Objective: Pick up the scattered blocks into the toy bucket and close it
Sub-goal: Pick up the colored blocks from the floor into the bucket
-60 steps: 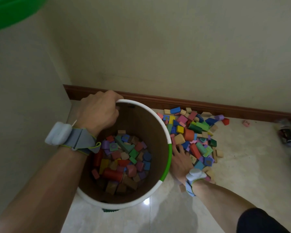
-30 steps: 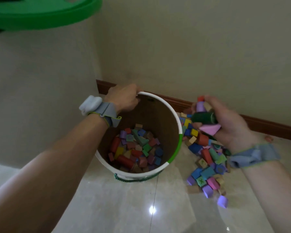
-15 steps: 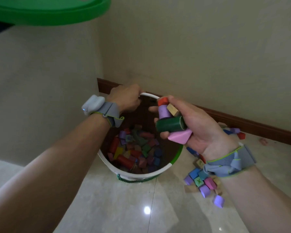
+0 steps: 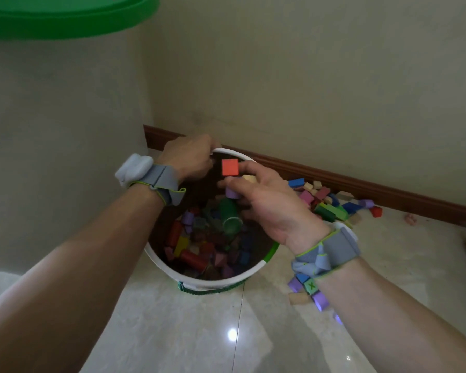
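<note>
glossy tiled floor (image 4: 253, 332) under toy bucket (image 4: 213, 282) and scattered blocks (image 4: 328, 208)

The white, green-trimmed toy bucket (image 4: 199, 281) stands open on the floor near the corner, partly filled with coloured blocks (image 4: 199, 249). More scattered blocks (image 4: 326, 200) lie along the baseboard beside it.

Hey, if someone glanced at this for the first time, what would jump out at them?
Probably the right hand over the toy bucket, letting go of blocks: a red square block and a dark green cylinder sit beneath its fingers. Next, the left hand gripping the bucket's far rim, and the colourful scattered blocks by the baseboard.
</note>
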`<control>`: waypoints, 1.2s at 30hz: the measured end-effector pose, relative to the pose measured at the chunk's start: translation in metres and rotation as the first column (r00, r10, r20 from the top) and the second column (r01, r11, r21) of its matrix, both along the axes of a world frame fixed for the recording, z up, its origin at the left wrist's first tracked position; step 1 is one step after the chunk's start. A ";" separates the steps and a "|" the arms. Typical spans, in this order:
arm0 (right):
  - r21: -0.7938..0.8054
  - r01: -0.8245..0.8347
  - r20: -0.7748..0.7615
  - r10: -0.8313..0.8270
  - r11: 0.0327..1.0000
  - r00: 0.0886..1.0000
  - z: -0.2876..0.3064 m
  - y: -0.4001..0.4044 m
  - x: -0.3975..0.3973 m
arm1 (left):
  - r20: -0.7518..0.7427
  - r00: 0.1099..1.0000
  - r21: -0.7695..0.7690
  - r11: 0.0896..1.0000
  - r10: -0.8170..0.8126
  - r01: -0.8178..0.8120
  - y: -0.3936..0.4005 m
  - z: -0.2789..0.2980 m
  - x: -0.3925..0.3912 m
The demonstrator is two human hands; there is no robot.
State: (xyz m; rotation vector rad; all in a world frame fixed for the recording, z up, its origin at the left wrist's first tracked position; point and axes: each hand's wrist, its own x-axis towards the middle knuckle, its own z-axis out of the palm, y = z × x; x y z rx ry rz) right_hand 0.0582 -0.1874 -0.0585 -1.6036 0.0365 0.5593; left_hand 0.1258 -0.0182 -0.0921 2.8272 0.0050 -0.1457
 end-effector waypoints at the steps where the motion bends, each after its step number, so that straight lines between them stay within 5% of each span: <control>1: -0.031 -0.028 0.018 0.029 0.999 0.999 -0.002 0.001 0.000 | 0.004 1.000 -0.009 1.000 0.001 -0.001 0.000 0.000 -0.001; 12: -0.151 -0.193 0.174 0.218 0.970 0.960 -0.002 -0.016 -0.010 | -0.025 1.000 -0.063 0.998 -0.007 0.006 0.004 0.001 -0.011; 17: -0.336 -0.265 0.264 0.360 0.904 0.895 -0.005 -0.026 -0.011 | -0.036 0.999 -0.040 0.999 -0.010 0.009 0.006 0.001 -0.017; 19: -0.330 -0.190 0.383 0.315 0.925 0.868 -0.007 -0.031 -0.010 | -0.035 0.999 -0.040 0.999 -0.004 0.003 0.007 0.001 -0.019; 22: -0.143 0.219 0.648 -0.076 0.965 0.758 -0.014 -0.045 0.005 | -0.024 1.000 -0.040 0.999 0.010 -0.011 0.007 0.001 -0.021; 25: -0.133 0.539 0.778 -0.249 0.831 0.577 -0.037 -0.069 0.031 | -0.008 1.000 -0.041 0.999 0.025 -0.025 0.007 -0.001 -0.021; 29: -0.490 0.516 0.713 -0.018 0.702 0.701 -0.106 -0.097 0.047 | 0.009 0.996 -0.048 0.995 0.091 -0.090 0.016 -0.004 -0.017; 36: -0.920 0.267 0.371 0.418 0.288 0.829 -0.207 -0.103 0.044 | 0.057 0.989 -0.016 0.991 0.135 -0.134 0.029 -0.004 -0.006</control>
